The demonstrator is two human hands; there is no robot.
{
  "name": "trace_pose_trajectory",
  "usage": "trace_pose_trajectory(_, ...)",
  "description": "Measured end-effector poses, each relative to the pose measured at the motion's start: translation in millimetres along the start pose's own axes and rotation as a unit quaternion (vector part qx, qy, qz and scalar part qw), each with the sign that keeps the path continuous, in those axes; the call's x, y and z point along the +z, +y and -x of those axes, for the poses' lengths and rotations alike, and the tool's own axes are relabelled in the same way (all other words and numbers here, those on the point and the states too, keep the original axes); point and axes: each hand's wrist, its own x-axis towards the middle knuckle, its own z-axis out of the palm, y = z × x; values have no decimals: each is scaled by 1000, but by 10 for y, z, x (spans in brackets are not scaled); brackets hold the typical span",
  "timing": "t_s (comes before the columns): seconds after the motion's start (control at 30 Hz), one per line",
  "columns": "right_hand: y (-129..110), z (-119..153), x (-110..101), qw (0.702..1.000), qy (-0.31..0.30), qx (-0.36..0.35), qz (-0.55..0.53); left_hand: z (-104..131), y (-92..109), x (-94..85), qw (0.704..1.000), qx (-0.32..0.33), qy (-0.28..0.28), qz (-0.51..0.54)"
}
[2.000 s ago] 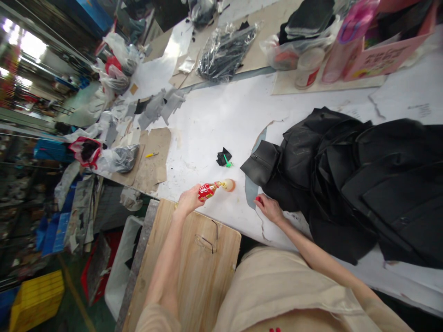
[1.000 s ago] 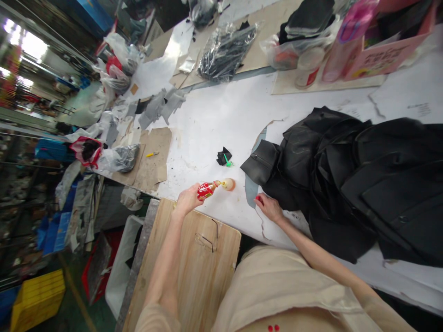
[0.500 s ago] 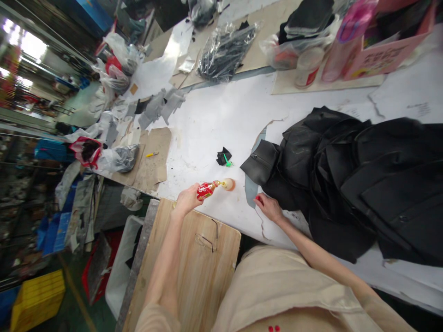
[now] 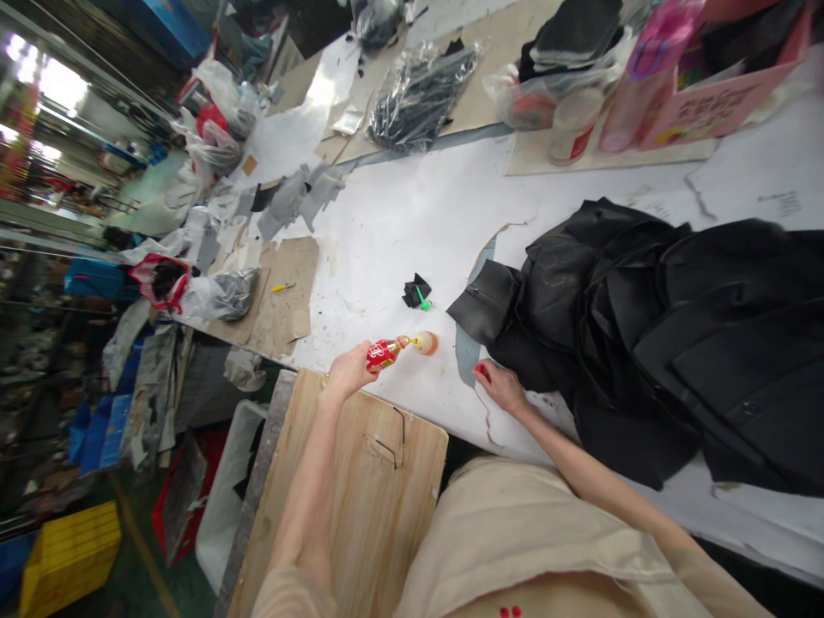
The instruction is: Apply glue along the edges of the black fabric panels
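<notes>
One tilted, red-labelled bottle [image 4: 383, 354]

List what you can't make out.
Head view, red-labelled bottle: partly hidden by the left hand.
Head view, small red object: partly covered by the right hand.
Head view, black leather-like pile: cut off by the picture's right edge.
Head view, pink cardboard box: printing too blurred to read.

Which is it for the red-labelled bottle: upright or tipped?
Tipped: the bottle slants in the left hand, its neck pointing toward the small container.
</notes>
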Motion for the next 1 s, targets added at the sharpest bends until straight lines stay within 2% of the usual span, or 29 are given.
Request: trace_pose_trajectory(1.0,-15,1,-28,1000,-3,3,-10,22,44,-63,1000,-6,-13,11)
